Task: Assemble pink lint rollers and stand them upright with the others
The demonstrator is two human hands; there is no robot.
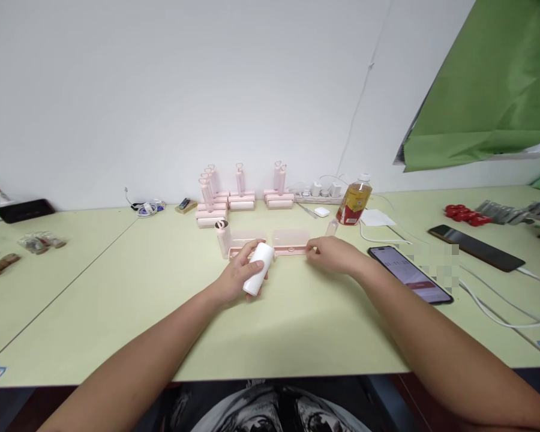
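A white lint roller refill (258,270) is gripped in my left hand (238,273), tilted above the table, with fingers and thumb wrapped round it. My right hand (330,253) is closed at the right end of an open pink lint roller case (290,251), its fingertips touching the rim and partly hidden. The case has a see-through lid (291,237) raised behind it. A second see-through lid (248,236) rises to the left, its base mostly behind my left hand. A pink handle (224,239) stands at the far left, and another clear pink handle (332,227) shows behind my right hand.
Several assembled pink lint rollers (240,201) stand along the wall. A power strip (317,197) and a drink bottle (354,201) are behind my right hand. A lit phone (409,275), a dark phone (476,247) and white cables (490,309) lie to the right.
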